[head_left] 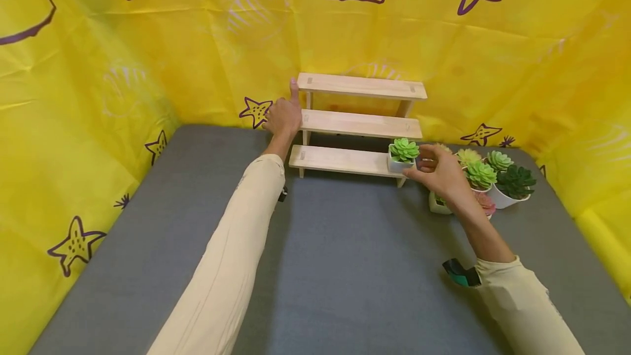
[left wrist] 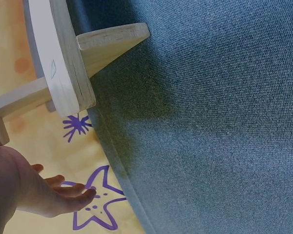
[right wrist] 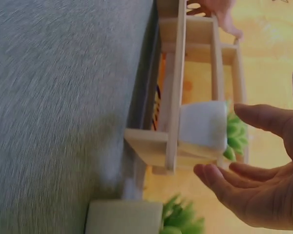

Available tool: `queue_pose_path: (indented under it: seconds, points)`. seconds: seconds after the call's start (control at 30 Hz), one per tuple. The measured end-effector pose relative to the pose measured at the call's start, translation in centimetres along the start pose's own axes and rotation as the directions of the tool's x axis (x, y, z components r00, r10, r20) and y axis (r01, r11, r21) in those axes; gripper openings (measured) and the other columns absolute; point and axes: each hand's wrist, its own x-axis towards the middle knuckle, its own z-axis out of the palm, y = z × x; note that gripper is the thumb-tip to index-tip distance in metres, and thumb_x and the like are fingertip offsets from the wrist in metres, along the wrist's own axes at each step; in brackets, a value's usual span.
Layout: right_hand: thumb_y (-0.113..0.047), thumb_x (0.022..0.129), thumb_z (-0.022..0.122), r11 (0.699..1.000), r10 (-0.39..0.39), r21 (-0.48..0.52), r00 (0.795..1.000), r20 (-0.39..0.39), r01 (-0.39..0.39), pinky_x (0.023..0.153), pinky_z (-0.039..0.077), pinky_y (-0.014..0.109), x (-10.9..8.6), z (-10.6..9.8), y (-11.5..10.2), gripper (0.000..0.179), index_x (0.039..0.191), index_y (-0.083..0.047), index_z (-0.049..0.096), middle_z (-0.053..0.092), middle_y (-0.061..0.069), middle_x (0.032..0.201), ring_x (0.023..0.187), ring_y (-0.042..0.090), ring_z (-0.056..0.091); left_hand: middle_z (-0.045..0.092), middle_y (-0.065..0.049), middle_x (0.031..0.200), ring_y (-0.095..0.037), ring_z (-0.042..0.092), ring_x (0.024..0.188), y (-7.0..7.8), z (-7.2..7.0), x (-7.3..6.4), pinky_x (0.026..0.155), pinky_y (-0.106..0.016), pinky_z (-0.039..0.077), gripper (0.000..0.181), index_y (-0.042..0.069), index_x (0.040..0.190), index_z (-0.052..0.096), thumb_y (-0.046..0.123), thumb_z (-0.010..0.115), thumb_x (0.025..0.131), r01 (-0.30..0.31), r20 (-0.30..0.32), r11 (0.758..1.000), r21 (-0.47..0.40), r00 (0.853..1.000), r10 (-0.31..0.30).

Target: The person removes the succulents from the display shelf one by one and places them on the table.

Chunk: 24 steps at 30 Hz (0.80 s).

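Observation:
A three-tier wooden shelf [head_left: 340, 158] stands against the back wall. On the right end of its lowest step sits a potted succulent [head_left: 403, 156], bright green in a white square pot. My right hand [head_left: 441, 173] is just right of that pot, its thumb and fingers spread; the right wrist view shows a gap between the fingers and the pot [right wrist: 202, 127]. At the shelf's left end is my left hand [head_left: 284, 116], thumb pointing up beside the top step. Loosely extended fingers of the left hand [left wrist: 39, 187] hold nothing in the left wrist view.
Several potted succulents, among them a dark green one [head_left: 515, 182] and a pink one [head_left: 485, 204], cluster on the grey table [head_left: 345, 267] right of the shelf, partly behind my right hand. A yellow patterned cloth [head_left: 197, 43] encloses the back and sides.

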Motion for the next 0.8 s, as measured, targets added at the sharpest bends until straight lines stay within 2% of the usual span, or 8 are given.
queue_pose_path:
  seconds: [0.17,0.37,0.47,0.67,0.8]
  points:
    - [-0.022,0.094,0.078,0.998,0.041,0.042,0.999,-0.013,-0.04,0.113,0.045,0.063,1.2,1.0,-0.1,0.091,0.163,0.004,0.024,0.041,0.039,0.156,0.14,0.054,0.05,0.068,-0.015,0.111,-0.037,0.062,0.121,-0.1,0.0,0.0,0.107,-0.059,0.04,0.108,0.006,0.105,0.068,0.089,0.0,0.092,0.0,0.006,1.0,-0.018,1.0,0.0]
    - [-0.019,0.092,0.08,0.995,0.062,0.083,0.998,-0.023,-0.06,0.111,0.044,0.056,2.2,2.2,-0.1,0.089,0.161,0.003,0.027,0.043,0.035,0.153,0.134,0.046,0.05,0.066,-0.013,0.104,-0.037,0.063,0.116,-0.1,-0.2,0.0,0.106,-0.058,0.041,0.102,0.007,0.098,0.065,0.087,0.003,0.094,0.003,-0.007,1.0,-0.013,1.0,-0.003]
    - [-0.017,0.091,0.08,0.995,0.052,0.084,0.998,-0.037,-0.049,0.108,0.043,0.054,2.5,2.5,0.1,0.086,0.159,0.005,0.03,0.045,0.033,0.151,0.13,0.043,0.05,0.068,-0.014,0.106,-0.036,0.064,0.114,-0.1,-0.1,0.0,0.105,-0.057,0.042,0.104,0.007,0.1,0.067,0.088,0.002,0.093,0.004,-0.007,1.0,-0.011,1.0,-0.004]
    - [-0.018,0.09,0.081,0.998,0.042,0.055,0.997,-0.057,-0.039,0.109,0.042,0.057,2.7,2.8,0.3,0.085,0.156,0.008,0.033,0.047,0.035,0.15,0.13,0.045,0.051,0.071,-0.015,0.122,-0.036,0.064,0.12,-0.1,-0.2,0.3,0.105,-0.057,0.042,0.112,0.008,0.114,0.072,0.09,0.0,0.091,0.008,-0.01,1.0,-0.005,1.0,-0.009]
    - [-0.02,0.09,0.081,0.999,0.05,0.024,0.997,-0.066,-0.048,0.11,0.042,0.058,2.8,2.9,0.5,0.086,0.156,0.009,0.032,0.046,0.036,0.15,0.131,0.047,0.05,0.07,-0.015,0.116,-0.036,0.064,0.115,-0.2,-0.1,0.2,0.104,-0.056,0.042,0.11,0.008,0.11,0.071,0.09,0.0,0.091,0.002,0.004,1.0,-0.007,1.0,-0.002]
